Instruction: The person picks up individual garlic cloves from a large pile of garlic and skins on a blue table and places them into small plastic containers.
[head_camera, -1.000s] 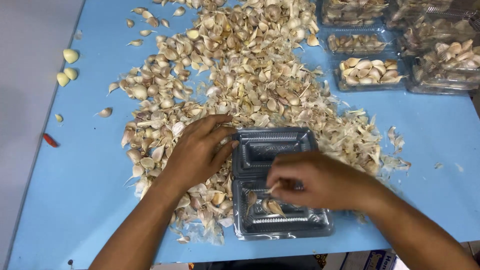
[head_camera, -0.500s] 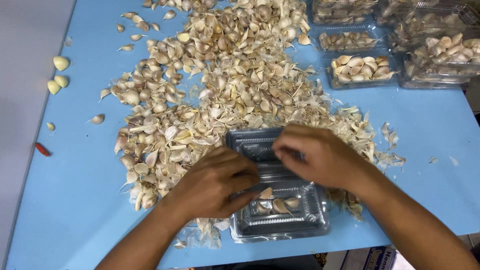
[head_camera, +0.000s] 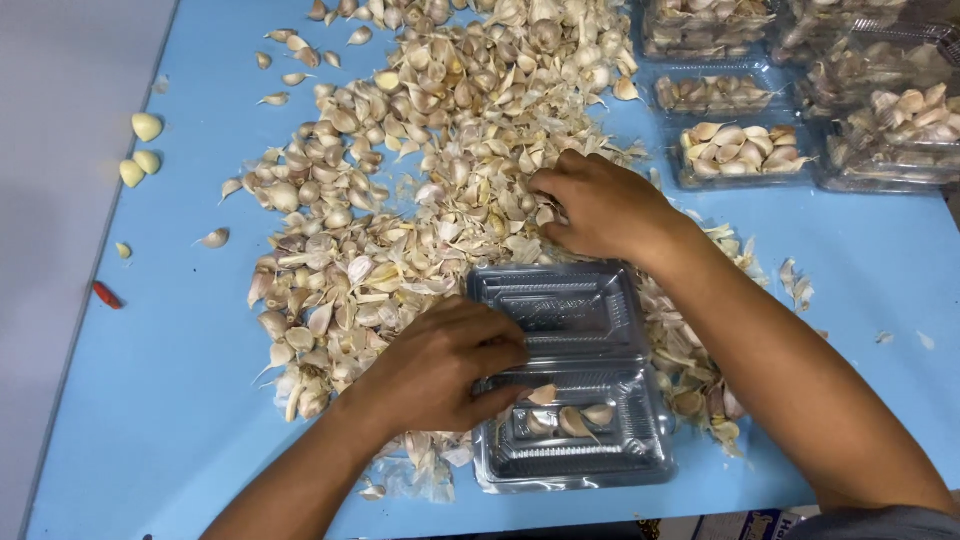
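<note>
Left hand (head_camera: 445, 370) pinches a garlic clove (head_camera: 541, 395) over the clear clamshell tray (head_camera: 570, 375), lower centre; right hand (head_camera: 600, 205) grasps cloves in the garlic pile (head_camera: 420, 180) above.

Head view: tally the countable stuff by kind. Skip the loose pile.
Open clamshell tray: 1
Cloves in that tray: about 4, hand covers part
Filled boxes, top right: at least 5, edge crops some
Peeled yellow cloves, left table edge: 4
Red chilli: 1
Hands: 2, left and right
Total: about 17
</note>
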